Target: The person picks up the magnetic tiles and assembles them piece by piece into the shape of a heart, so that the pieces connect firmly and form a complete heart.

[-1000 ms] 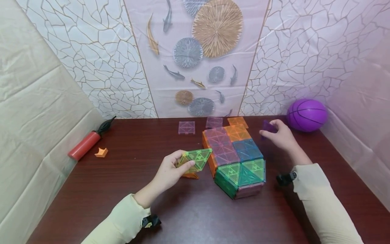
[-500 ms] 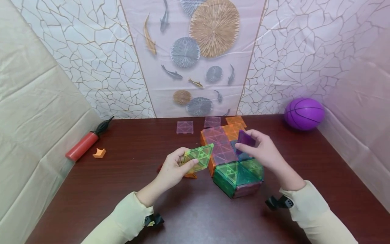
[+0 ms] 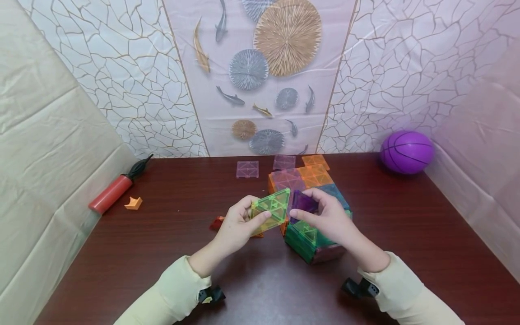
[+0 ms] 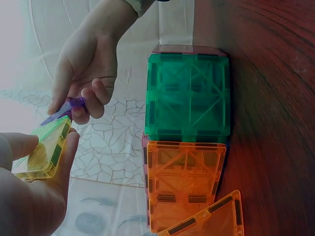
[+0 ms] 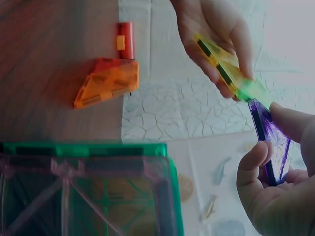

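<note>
My left hand [image 3: 239,225] pinches a panel of yellow and green translucent magnetic tiles [image 3: 278,205] between thumb and fingers, tilted in the air. In my right hand [image 3: 333,221], a purple magnetic tile [image 3: 302,205] is held upright by thumb and fingers. Seen from the right wrist, the purple tile's corner meets or nearly meets the green end of the panel. Behind and below both hands stands a low block built of magnetic tiles [image 3: 299,243], with green and orange sides [image 4: 187,98]. My right hand hides part of its top.
An orange tile [image 4: 216,219] leans by the block, near a red tile [image 3: 216,223]. Loose purple [image 3: 248,169] and orange tiles [image 3: 316,161] lie at the table's back. Left are a red hand pump [image 3: 111,193] and small orange piece [image 3: 133,203]; a purple ball [image 3: 407,152] sits back right.
My right hand has brought the purple tile leftward from beside the ball, over the block, to the yellow-green panel. My left hand has shifted slightly right with its panel.
</note>
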The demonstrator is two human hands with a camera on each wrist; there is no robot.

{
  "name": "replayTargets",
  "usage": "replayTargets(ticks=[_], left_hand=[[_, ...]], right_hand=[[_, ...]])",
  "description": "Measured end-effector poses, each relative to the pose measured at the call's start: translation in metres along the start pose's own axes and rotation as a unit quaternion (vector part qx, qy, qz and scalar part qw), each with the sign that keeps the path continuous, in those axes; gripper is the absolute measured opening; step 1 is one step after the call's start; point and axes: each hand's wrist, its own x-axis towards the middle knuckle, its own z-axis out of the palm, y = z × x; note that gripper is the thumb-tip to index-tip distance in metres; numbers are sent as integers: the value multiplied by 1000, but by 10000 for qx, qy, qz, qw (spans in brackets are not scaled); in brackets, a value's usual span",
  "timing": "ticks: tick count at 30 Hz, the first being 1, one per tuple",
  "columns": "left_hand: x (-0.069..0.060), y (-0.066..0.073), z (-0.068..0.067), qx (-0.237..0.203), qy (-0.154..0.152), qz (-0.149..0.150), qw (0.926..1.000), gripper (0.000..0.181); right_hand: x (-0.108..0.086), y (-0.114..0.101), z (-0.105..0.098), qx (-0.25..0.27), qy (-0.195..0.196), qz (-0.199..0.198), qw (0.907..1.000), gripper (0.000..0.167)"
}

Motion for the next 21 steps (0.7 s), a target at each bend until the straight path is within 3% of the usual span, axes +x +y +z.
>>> replayTargets(ticks=[8,13,17,21], left_hand=[[-3,-4,-2,110,-214,-48,9997,21],[-7,-6,-15,406,-411,-226,9981,17],[-13,-11,-30,540,-878,-285,9943,14],[-20,-17,-48,651,-1509,-325,9859,14]], right_hand=[[-6,-5,13,-290,212,-111,9993,31],[-12,-3,23,-120,-60,-235,9996,25],[-17,0,33,-23,-472,-417,9980,18],[-23,4,47,-370,-795,-715,9936,17]])
